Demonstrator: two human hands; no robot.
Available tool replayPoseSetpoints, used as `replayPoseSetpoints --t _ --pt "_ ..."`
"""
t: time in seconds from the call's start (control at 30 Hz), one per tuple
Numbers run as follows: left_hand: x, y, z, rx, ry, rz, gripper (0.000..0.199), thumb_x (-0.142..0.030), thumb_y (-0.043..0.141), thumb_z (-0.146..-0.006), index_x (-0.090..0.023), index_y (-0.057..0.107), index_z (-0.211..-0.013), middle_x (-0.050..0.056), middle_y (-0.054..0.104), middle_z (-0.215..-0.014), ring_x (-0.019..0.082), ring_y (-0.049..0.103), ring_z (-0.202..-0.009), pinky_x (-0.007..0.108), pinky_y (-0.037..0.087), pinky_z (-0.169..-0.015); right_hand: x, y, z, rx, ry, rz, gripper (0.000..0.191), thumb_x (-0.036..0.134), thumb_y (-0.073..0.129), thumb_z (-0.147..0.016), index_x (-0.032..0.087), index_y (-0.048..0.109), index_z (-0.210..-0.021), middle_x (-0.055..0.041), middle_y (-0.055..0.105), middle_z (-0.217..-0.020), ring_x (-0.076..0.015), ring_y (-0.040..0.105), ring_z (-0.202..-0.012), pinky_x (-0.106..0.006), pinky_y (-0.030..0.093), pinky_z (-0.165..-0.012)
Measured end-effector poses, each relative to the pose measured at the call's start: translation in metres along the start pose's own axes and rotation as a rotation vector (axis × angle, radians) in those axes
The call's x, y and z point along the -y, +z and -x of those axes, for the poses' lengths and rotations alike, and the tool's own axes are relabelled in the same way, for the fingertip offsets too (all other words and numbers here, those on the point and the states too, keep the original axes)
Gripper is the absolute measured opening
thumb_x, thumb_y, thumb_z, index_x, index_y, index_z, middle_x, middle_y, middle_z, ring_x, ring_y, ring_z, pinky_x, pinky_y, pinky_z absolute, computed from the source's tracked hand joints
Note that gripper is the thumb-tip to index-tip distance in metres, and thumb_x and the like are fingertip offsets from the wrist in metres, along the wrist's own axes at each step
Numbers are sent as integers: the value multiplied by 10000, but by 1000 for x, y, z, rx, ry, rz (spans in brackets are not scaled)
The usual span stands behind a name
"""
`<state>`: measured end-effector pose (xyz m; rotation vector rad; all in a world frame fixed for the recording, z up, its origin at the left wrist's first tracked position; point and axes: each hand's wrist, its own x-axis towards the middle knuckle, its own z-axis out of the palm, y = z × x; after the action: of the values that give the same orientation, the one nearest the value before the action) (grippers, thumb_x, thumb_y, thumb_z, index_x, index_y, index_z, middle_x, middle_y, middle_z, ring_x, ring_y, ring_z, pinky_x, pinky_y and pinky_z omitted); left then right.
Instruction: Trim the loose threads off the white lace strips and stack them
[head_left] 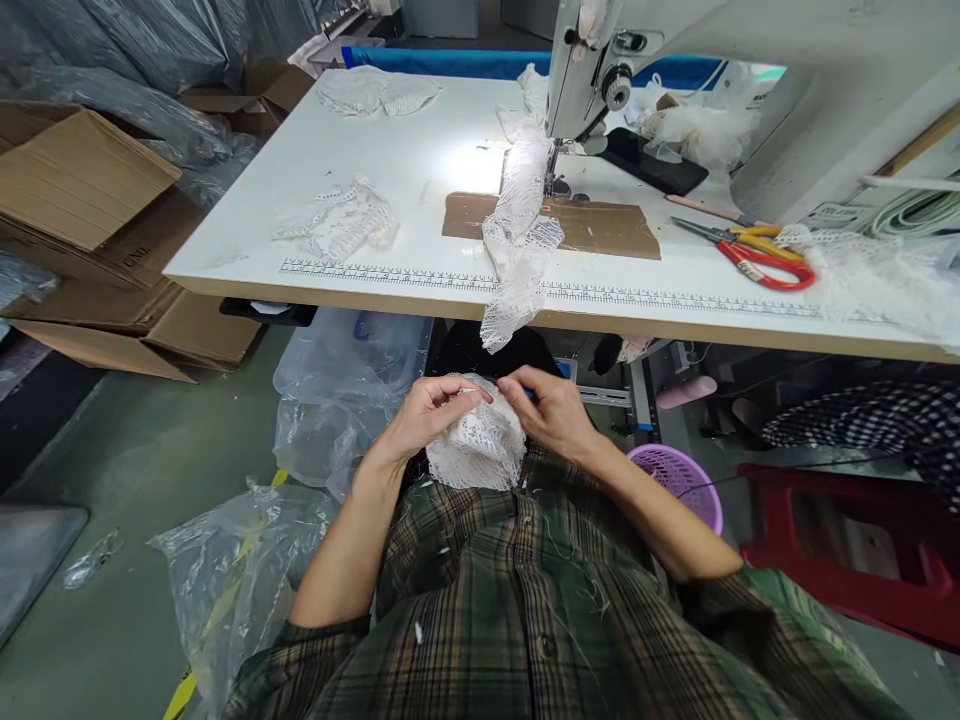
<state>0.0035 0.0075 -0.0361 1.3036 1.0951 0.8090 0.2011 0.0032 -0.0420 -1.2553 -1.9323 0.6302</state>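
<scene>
**Both hands work at a white lace piece [480, 452] in front of the plaid shirt [517, 600]**

The left hand [436, 412] pinches the lace piece along its upper edge, thumb and fingers clamped on the fabric. The right hand [553, 412] is at the upper right edge of the same piece, its fingers curled in close to the thumb; whether they grip the lace cannot be told. The piece is below the front edge of the white surface [247, 215], just in front of the person's body.

On the surface, a long lace strip [521, 185] runs beside the needle area of a sewing machine [592, 70], crosses a flat brown piece [611, 228] and a printed ruler [390, 277], and hangs over the front edge. Two lace bundles lie to the left, one near the back [375, 92] and one nearer the front [341, 222]. To the right are red-handled scissors [772, 268], a yellow-handled tool [765, 240], a flat black object [652, 163] and more lace [862, 275].

Open cardboard boxes [86, 185] stand at far left; a purple basket [701, 492] and a red stool [832, 590] are on the right.
</scene>
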Motion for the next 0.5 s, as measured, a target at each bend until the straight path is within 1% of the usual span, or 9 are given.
replayPoseSetpoints --t 0.07,0.17,0.2,0.23,0.3,0.33,0.4,0.47,0.5 --pt "2 -1 -1 7 5 -21 293 -442 716 -784 -154 772 -795 -20 530 -523 89 366 -478 239 248 -477 -9 -26 -10 -157 -56 73 320 393 443 -987 192 655 -857 -63 672 -824 -164 595 -727 -287 422 -672" --pt "4 -2 -2 32 7 -40 317 -460 703 -799 -153 779 -831 -18 510 -520 87 353 -479 237 224 -464 -31 -80 -35 -454 12 372 355 373 404 -1003 176 682 -900 -93 665 -842 -193 581 -768 -344 429 -715" --pt "4 -2 -3 40 13 -41 317 -458 703 -802 -154 780 -841 -12 526 -537 89 363 -488 236 231 -467 -39 -98 -43 -501 50 483 354 368 413 -1000 166 693 -923 -106 663 -860 -206 578 -798 -367 424 -730" --pt "4 -2 -3 44 20 -39 314 -455 704 -804 -154 781 -846 -4 550 -560 92 381 -502 235 245 -473 -46 -114 -51 -504 76 581 343 372 443 -989 154 704 -947 -128 665 -902 -227 577 -853 -395 419 -755" --pt "3 -1 -4 47 34 -26 307 -450 711 -800 -153 782 -837 8 589 -596 97 411 -523 236 273 -488 -53 -135 -58 -484 59 706 319 379 507 -961 141 715 -1000 -185 649 -1058 -285 548 -1015 -460 402 -816" --pt "3 -1 -4 47 36 -14 305 -448 714 -797 -152 781 -831 11 602 -606 99 425 -528 236 287 -495 -53 -137 -58 -487 24 718 299 371 530 -950 150 715 -1027 -201 627 -1137 -307 519 -1086 -487 392 -846" --pt "4 0 -5 51 28 14 304 -446 716 -796 -150 778 -829 11 613 -608 100 445 -528 237 308 -504 -44 -124 -47 -539 -87 616 249 334 547 -941 186 704 -1065 -192 598 -1200 -311 492 -1145 -509 396 -889" --pt "5 1 -5 57 24 44 296 -439 715 -801 -151 774 -834 13 630 -633 103 472 -539 236 332 -518 -30 -89 -28 -540 -190 351 216 299 555 -931 206 685 -1077 -145 623 -1101 -271 543 -1071 -478 447 -879" --pt "6 1 -6 58 32 60 291 -434 715 -803 -150 770 -834 23 648 -672 112 502 -568 235 356 -537 -23 -67 -16 -408 -186 171 208 298 561 -930 217 675 -1084 -111 639 -1042 -244 575 -1016 -450 473 -866"
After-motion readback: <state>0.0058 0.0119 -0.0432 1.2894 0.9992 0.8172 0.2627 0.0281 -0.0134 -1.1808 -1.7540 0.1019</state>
